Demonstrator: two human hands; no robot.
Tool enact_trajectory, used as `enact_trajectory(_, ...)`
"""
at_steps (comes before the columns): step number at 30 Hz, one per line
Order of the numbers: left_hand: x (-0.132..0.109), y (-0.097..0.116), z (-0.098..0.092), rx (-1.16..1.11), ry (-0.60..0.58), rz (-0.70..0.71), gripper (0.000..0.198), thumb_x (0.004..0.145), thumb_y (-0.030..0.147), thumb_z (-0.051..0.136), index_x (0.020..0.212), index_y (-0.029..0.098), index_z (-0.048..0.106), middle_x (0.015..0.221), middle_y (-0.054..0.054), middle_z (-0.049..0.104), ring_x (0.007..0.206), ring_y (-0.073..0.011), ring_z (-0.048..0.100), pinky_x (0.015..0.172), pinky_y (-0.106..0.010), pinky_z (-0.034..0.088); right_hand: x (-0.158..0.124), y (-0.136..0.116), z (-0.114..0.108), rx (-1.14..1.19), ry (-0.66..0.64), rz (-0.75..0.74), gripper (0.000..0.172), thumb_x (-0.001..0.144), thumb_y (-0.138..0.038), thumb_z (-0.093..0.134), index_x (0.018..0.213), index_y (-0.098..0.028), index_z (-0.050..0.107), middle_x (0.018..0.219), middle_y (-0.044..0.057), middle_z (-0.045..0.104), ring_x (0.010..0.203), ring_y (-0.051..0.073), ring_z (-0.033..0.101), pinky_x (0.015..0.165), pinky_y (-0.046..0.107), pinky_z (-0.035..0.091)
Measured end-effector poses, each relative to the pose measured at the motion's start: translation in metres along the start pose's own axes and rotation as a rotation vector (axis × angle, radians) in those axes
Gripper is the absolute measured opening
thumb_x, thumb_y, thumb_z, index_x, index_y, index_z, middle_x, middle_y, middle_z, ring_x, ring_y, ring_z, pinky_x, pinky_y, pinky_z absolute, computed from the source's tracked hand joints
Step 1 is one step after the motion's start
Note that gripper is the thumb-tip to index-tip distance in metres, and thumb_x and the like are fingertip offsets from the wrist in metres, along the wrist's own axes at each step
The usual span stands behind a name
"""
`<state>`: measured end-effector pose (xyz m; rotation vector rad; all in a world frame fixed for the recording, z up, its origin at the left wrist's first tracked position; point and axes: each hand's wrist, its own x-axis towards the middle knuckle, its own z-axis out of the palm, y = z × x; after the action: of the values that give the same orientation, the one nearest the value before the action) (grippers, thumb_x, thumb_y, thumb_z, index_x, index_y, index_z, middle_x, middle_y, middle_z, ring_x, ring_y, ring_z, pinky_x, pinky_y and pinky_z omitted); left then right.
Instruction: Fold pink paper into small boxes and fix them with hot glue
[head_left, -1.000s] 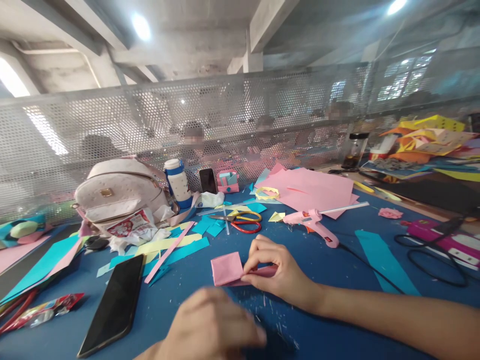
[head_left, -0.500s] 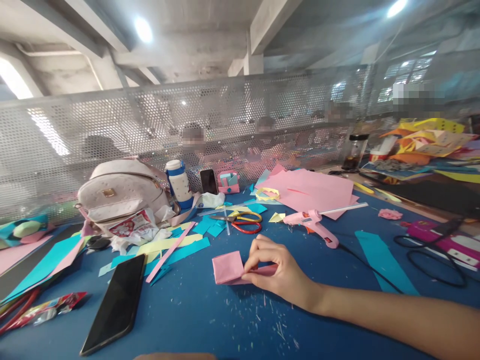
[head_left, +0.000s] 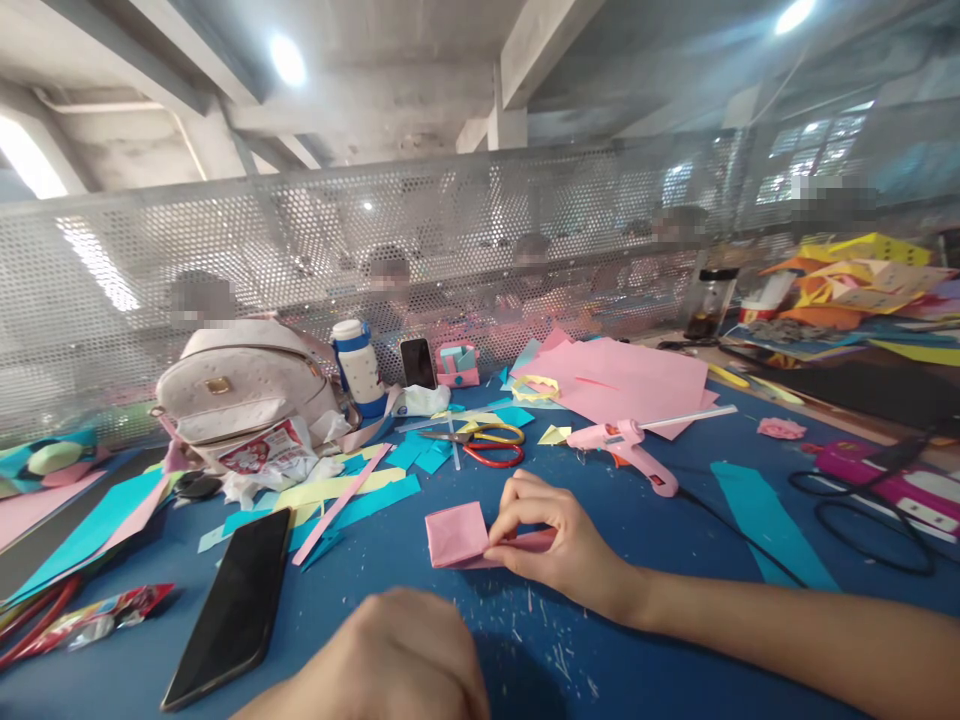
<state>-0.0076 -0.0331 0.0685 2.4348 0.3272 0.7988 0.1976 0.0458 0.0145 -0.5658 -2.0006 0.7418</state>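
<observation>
On the big blue worktop (head_left: 337, 590), the left grip (head_left: 409, 650) shows again; just before, only a bit of skin peeked in at the bottom. I can't tell if it holds anything. The right grip (head_left: 574, 550) stays put, pinching the small folded pink paper (head_left: 456, 533), past the left grip.

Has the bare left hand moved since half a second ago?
Yes, forward: then only a sliver showed at the bottom edge; now the bare left hand is over the blue tabletop, level with the lower half of the black rectangular smartphone.
</observation>
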Motion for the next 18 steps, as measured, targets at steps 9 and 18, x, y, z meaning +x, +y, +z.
enact_trajectory(9, -0.008, -0.03, 0.001, 0.59, 0.346, -0.335, 0.047, 0.086, 0.026, 0.065, 0.131, 0.027, 0.052, 0.14, -0.012, 0.051, 0.125, -0.0289, 0.052, 0.101, -0.044, 0.047, -0.001, -0.005, -0.001, -0.003, -0.024, -0.058, 0.007, 0.079, -0.021, 0.074, 0.073, -0.019, 0.07, 0.071, 0.0, 0.058, 0.073, 0.013, 0.053, 0.072, 0.029, 0.042)
enact_trajectory(18, -0.009, -0.035, 0.012, 0.309, 0.379, -0.451, 0.051, 0.086, 0.017, 0.061, 0.134, 0.03, 0.049, 0.131, -0.007, 0.061, 0.12, -0.0244, 0.06, 0.096, -0.036, 0.054, -0.002, -0.007, -0.001, -0.036, -0.026, -0.112, 0.011, 0.081, -0.027, 0.072, 0.073, -0.02, 0.07, 0.07, 0.001, 0.058, 0.073, 0.014, 0.053, 0.072, 0.029, 0.042)
